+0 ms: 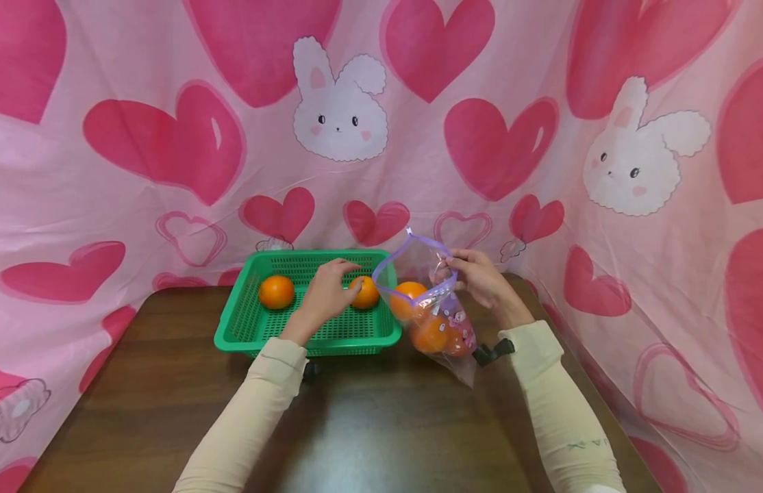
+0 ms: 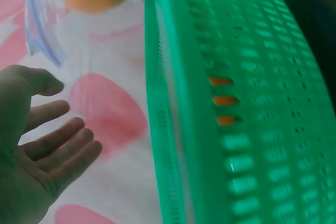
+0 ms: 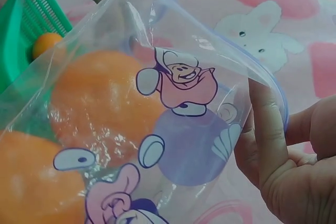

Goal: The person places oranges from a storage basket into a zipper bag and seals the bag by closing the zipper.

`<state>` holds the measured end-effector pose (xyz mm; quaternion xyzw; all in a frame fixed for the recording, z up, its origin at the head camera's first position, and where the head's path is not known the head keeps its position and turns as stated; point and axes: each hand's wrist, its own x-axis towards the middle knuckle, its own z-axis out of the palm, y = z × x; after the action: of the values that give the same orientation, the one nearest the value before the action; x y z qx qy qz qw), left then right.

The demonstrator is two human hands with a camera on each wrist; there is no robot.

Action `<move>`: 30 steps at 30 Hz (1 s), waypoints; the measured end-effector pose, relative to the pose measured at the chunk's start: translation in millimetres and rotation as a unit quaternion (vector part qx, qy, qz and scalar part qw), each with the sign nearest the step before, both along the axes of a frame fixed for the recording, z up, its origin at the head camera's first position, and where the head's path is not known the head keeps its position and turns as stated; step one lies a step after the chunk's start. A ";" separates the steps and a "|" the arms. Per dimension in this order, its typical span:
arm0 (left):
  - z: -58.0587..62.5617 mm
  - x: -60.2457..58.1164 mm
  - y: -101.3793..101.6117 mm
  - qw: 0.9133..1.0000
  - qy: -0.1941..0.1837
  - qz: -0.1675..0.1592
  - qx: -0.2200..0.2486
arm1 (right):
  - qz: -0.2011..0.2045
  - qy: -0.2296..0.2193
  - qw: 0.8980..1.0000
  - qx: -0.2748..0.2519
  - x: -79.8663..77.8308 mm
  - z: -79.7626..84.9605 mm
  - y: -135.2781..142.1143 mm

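Observation:
In the head view, my left hand (image 1: 329, 296) is above the green basket (image 1: 233, 322), its fingertips beside an orange (image 1: 368, 294) at the basket's right end. The left wrist view shows that hand (image 2: 42, 145) with fingers spread and nothing in them. A second orange (image 1: 277, 292) lies at the basket's left end. My right hand (image 1: 483, 279) pinches the purple-edged rim of a clear zip bag (image 1: 464, 363), whose mouth gapes toward the basket. Several oranges (image 3: 100, 108) fill the bag; cartoon prints partly cover them.
A brown wooden table (image 1: 381, 424) carries the basket. Pink cloth (image 1: 418, 150) with hearts and rabbits hangs behind and at the right. A small black device (image 1: 494, 351) sits by the right wrist.

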<state>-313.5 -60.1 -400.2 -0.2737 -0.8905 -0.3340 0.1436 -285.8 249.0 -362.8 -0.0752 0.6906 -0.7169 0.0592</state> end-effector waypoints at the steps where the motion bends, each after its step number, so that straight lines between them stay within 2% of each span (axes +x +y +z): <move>1: -1.5 -1.1 -3.4 1.000 -0.010 0.004 -0.008 | -0.001 -0.001 1.000 -0.002 -0.2 -1.0 0.2; 4: -7.3 -4.6 -12.5 0.999 -0.038 0.014 -0.026 | 0.002 -0.003 1.000 -0.008 -0.3 -4.1 1.5; 11: -25.3 -13.0 -33.3 0.996 -0.074 0.022 -0.044 | 0.003 0.003 1.000 0.004 -1.5 -10.0 3.0; 15: -28.1 -16.1 -49.9 0.994 -0.093 0.026 -0.049 | 0.001 0.006 1.000 0.010 -2.0 -12.1 1.4; 24: -29.3 -23.9 -93.0 0.991 -0.110 0.053 -0.060 | 0.013 0.014 1.000 0.017 -1.0 -13.8 -1.4; 30: -37.2 -28.8 -104.6 0.990 -0.101 0.068 -0.066 | 0.013 0.014 1.000 0.021 0.5 -14.1 2.0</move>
<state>-342.3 -164.8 -437.4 -0.1859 -0.9369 -0.2904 0.0569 -285.2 251.0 -376.9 -0.0932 0.7052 -0.7003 0.0601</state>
